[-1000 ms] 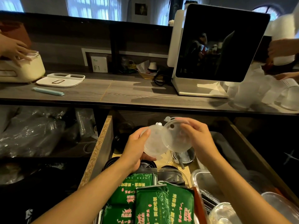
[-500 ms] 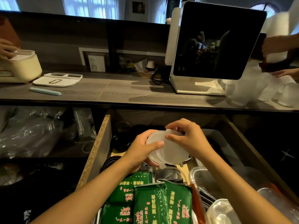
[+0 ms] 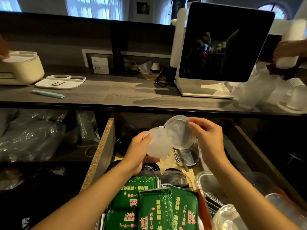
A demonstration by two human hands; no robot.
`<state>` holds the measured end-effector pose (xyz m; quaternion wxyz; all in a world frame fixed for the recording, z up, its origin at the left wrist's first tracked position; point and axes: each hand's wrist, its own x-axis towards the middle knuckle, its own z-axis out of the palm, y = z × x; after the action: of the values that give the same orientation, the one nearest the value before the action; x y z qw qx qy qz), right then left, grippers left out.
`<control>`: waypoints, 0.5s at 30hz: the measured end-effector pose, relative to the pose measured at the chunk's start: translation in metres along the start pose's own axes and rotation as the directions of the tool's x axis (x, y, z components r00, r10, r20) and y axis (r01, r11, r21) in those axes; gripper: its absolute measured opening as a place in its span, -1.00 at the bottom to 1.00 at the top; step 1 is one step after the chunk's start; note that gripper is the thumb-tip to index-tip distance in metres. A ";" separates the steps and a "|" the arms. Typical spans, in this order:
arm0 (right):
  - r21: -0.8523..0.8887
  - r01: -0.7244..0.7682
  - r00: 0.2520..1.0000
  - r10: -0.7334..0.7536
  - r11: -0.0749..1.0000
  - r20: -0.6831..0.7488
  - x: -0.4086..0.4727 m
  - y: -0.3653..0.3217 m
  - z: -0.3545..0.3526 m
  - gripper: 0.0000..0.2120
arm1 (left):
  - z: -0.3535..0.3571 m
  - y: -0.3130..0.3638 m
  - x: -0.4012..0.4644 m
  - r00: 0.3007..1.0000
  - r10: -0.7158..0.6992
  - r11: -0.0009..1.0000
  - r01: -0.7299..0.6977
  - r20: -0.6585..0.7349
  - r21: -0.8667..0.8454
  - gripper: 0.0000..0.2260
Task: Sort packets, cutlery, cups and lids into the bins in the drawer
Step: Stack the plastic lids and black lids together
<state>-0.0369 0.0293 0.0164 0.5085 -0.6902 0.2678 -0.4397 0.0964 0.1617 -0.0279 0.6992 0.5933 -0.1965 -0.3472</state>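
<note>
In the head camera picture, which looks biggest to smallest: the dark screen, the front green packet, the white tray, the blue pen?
1. Dark screen
2. Front green packet, though nearness to the camera enlarges it
3. White tray
4. Blue pen

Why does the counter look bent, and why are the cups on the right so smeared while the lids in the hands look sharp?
Head view: the wide-angle lens bows the counter edge into a curve. The clear lid in the right hand and the frosted lids in the left hand are fairly crisp. The cups at the right edge are blurred. The dark screen mirrors the room; the shelf under the counter is dim.
</note>
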 end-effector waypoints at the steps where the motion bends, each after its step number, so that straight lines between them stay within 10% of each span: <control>1: -0.010 0.019 0.999 -0.018 1.000 0.041 0.001 -0.001 -0.001 -0.85 | 0.000 0.000 0.000 1.000 0.000 1.000 -0.001 0.018 0.013 -0.80; 8: -0.301 0.222 0.941 -0.122 0.928 0.316 -0.004 0.006 0.015 -0.80 | 0.002 -0.001 -0.003 0.971 -0.084 0.996 0.081 0.225 0.020 -0.44; 15: -0.453 0.353 0.928 -0.243 0.819 0.284 -0.009 0.016 0.024 -0.82 | 0.004 -0.004 -0.006 0.949 0.001 0.993 -0.039 0.316 0.113 -0.79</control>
<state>-0.0187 0.0427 -0.0044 0.2642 -0.8738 0.2038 -0.3538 0.0882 0.1631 -0.0299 0.6259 0.5685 -0.3317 -0.4183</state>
